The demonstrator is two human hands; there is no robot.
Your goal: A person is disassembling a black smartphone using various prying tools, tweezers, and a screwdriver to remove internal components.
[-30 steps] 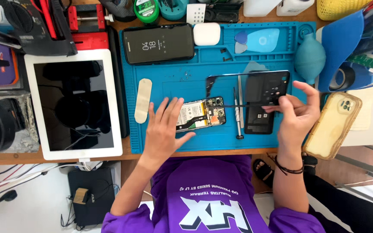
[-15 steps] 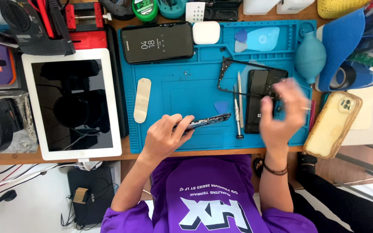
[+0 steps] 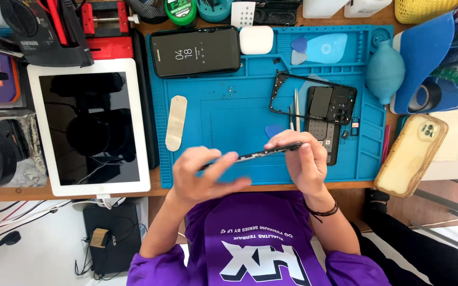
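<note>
Blue mat, hands gripping phone body

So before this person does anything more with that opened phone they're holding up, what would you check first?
1. Both hands on the phone body: ok. The left hand and right hand each grip an end, edge-on above the blue mat.
2. Grip secure: cannot tell, the fingers are blurred.
3. Tweezers within reach: ok, lying on the mat beside the black frame.
4. Removed back cover safely placed: ok, flat on the mat.
5. Loose screws contained: not ok, tiny bits lie scattered on the mat.
6. Landing space under the phone: ok, bare mat below.
</note>
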